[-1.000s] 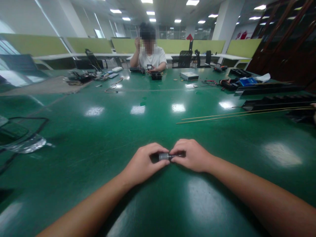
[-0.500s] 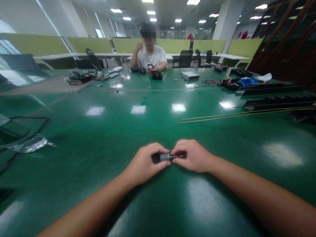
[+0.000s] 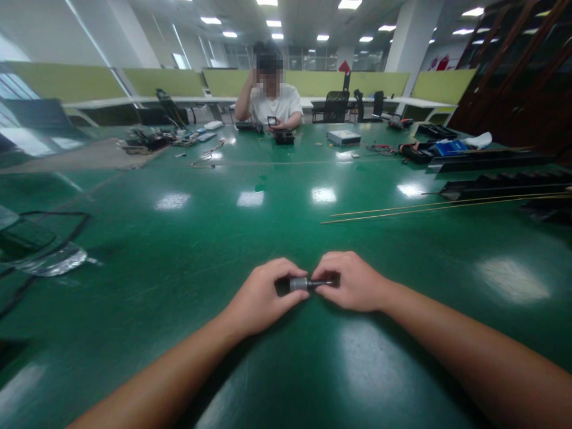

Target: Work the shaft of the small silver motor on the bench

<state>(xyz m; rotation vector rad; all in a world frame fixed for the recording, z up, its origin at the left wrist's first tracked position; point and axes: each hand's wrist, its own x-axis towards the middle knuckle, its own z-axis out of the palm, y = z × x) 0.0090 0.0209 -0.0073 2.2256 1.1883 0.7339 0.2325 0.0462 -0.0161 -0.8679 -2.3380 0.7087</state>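
Above the green table, in the middle, lies a small grey-and-black cylinder with a narrow dark shaft pointing right; its exact kind is too small to tell. My left hand pinches the thick grey part between thumb and fingers. My right hand closes thumb and fingertips around the narrow dark shaft. Both hands rest low over the tabletop with their fingertips almost meeting. The cylinder's left end sits in the shadow of my left palm and is partly hidden.
The green table stretches ahead. Two thin rods lie to the right, by black trays. A clear plastic item is at left. Across the table a person sits among electronic parts and a metal box.
My right hand has shifted very slightly right along the shaft, so a bit more of it shows. My left hand stays put. The person opposite has raised a hand to their head.
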